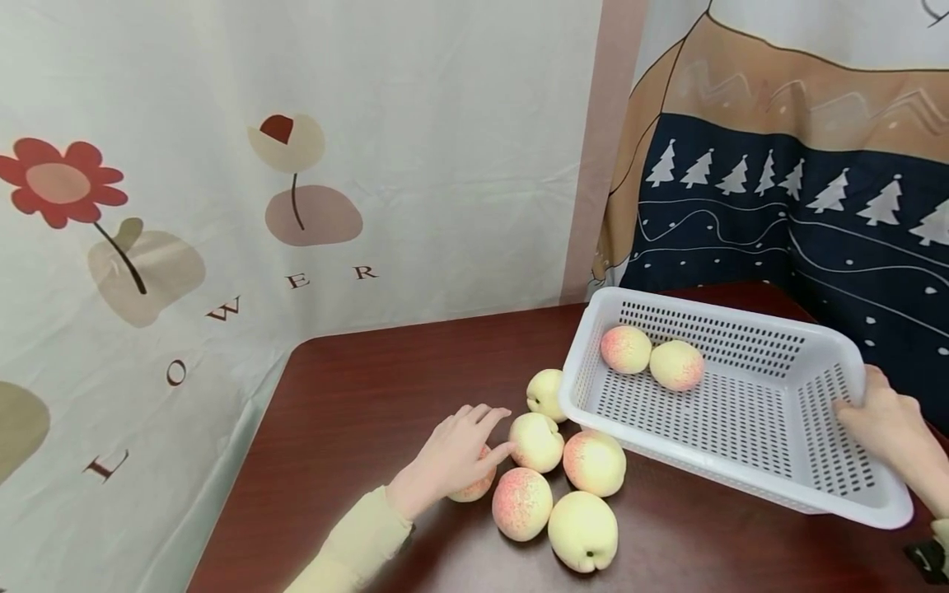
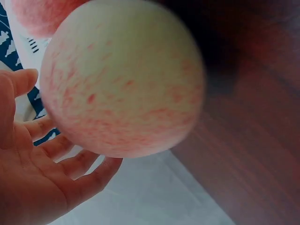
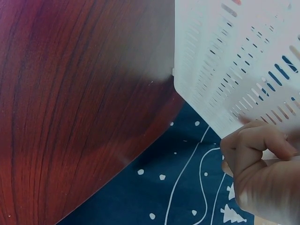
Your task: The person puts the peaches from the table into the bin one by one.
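Observation:
My right hand [image 1: 885, 420] grips the near-right end of a white perforated plastic basket [image 1: 741, 461], fingers curled over its rim. Two peaches, a pinkish one [image 1: 626, 349] and a paler one [image 1: 677, 366], lie inside at its left end. Over a blushed peach [image 1: 473, 487] on the table hovers my left hand [image 1: 454, 449], fingers spread and loosely bent. In the left wrist view that hand [image 2: 51, 168] has its fingertips right at the edge of a large-looking peach [image 2: 126, 84]. Several more peaches sit close by, among them a pale one [image 1: 583, 531] and a pink one [image 1: 522, 504].
The dark red-brown wooden table [image 1: 356, 379] ends at a pale curtain [image 1: 445, 165] with printed flowers and letters. A navy curtain [image 1: 741, 214] with white trees hangs behind the basket. One pale peach [image 1: 547, 395] is right beside the basket's left end.

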Demonstrator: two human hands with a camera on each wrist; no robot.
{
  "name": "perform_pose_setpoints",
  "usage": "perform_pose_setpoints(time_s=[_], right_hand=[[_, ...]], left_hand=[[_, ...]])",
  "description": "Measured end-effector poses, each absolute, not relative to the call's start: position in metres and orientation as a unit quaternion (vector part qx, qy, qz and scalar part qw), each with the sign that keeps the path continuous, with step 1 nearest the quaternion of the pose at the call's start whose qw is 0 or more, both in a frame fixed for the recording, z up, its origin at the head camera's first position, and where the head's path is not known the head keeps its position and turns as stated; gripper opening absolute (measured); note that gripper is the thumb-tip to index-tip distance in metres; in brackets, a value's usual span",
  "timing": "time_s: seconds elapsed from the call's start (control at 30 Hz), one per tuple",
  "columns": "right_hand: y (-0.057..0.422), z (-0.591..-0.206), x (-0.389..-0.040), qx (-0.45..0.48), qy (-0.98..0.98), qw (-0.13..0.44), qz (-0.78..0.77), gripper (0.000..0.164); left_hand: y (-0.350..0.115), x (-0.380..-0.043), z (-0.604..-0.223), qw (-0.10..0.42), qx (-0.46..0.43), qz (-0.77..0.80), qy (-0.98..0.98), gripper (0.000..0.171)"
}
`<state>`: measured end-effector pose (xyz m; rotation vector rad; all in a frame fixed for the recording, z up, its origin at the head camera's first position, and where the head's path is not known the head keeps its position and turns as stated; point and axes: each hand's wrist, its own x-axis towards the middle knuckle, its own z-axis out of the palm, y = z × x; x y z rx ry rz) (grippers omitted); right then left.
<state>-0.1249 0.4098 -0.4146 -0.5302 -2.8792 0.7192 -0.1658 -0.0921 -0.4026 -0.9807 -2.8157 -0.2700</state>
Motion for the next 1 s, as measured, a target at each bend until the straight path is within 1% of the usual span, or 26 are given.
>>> perform_pose_setpoints(time_s=[0.17, 0.33, 0.63, 0.87, 1.0], right_hand=[[0.410, -0.415, -0.125, -0.178, -0.952, 0.063, 0.239, 0.070], [0.410, -0.415, -0.125, -0.175, -0.953, 0.065, 0.239, 0.070], [0.409, -0.415, -0.125, -0.175, -0.953, 0.064, 0.240, 0.069], [0.408, -0.414, -0.125, -0.172, -0.953, 0.066, 0.239, 0.069], [0.408, -0.414, -0.124, -0.173, -0.952, 0.065, 0.243, 0.069]], left_hand=[[-0.101, -0.163, -0.411, 0.046, -0.308, -0.115, -0.943, 0.049], [-0.106, -0.160, -0.419, 0.026, -0.308, -0.130, -0.942, 0.048], [-0.109, -0.161, -0.430, 0.033, -0.313, -0.129, -0.940, 0.041], [-0.110, -0.162, -0.436, 0.040, -0.309, -0.141, -0.940, 0.026], [-0.110, -0.163, -0.437, 0.047, -0.304, -0.129, -0.943, 0.027]])
